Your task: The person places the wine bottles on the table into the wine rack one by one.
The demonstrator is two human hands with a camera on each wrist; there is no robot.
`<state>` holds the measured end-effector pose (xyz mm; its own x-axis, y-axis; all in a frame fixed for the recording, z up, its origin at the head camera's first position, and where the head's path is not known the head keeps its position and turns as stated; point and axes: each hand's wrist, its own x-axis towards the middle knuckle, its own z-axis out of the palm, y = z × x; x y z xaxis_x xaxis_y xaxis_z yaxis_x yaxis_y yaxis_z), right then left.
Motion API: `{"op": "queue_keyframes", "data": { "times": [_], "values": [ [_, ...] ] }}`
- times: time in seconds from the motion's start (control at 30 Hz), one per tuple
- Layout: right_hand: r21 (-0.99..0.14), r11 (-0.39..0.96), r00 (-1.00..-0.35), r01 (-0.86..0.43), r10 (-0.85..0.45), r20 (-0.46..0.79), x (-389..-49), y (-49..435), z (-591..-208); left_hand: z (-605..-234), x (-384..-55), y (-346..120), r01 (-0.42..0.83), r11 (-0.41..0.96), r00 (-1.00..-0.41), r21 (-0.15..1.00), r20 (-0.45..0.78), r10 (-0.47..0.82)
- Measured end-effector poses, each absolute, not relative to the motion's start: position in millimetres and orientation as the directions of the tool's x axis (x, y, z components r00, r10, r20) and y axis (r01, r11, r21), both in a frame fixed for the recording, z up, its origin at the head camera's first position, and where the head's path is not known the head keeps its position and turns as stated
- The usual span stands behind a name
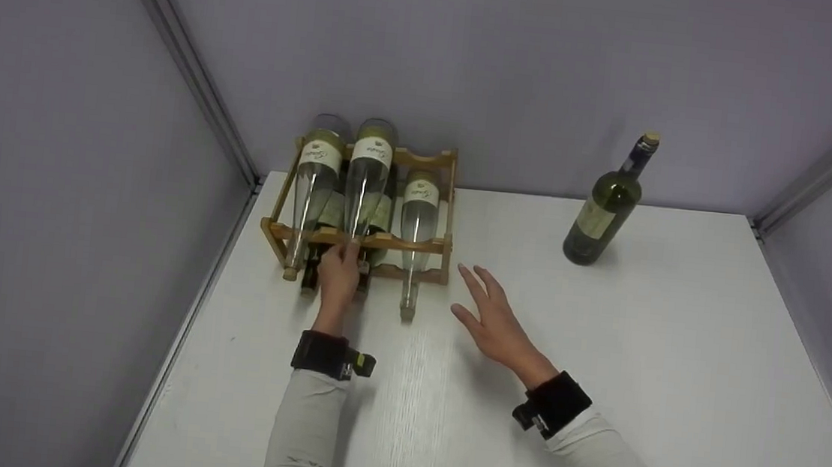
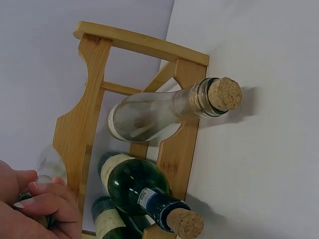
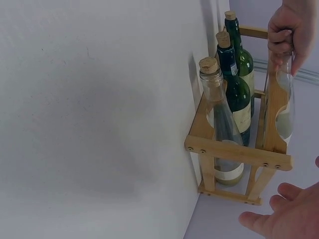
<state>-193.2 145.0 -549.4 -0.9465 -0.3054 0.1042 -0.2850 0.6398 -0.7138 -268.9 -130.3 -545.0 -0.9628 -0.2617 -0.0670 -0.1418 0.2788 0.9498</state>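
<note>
My left hand (image 1: 337, 279) grips the neck of a clear glass wine bottle (image 1: 370, 173) lying in the middle of the wooden wine rack's (image 1: 426, 246) top tier. The fingers curl round the neck end and hide its mouth, also in the left wrist view. To the left lies another clear bottle (image 1: 317, 172), its corked neck over the front rail. Below are two dark green bottles (image 3: 241, 109) and, at the right, a clear corked bottle (image 1: 419, 215). Right of the rack my right hand (image 1: 500, 327) hovers above the table with fingers spread, holding nothing.
A dark green corked bottle (image 1: 602, 212) stands upright at the table's back right. The rack sits at the back left of the white table (image 1: 647, 344), close to the back wall (image 1: 519, 84). A side wall (image 1: 73, 196) rises along the left edge.
</note>
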Motion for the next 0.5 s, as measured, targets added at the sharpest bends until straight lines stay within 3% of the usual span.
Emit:
{"op": "queue_keyframes", "data": {
  "times": [0.23, 0.5],
  "values": [
    [-0.718, 0.629, -0.943, -0.297, -0.311, 0.118, -193.3, 146.4, -550.4, -546.0, -269.9, -132.3, -0.149, 0.12, -0.964, 0.982, -0.117, -0.237],
    [-0.716, 0.632, -0.946, -0.295, -0.299, 0.126, -193.2, 147.7, -550.5, -545.1, -270.2, -133.8, -0.154, 0.195, -0.967, 0.969, -0.107, -0.229]
  ]
}}
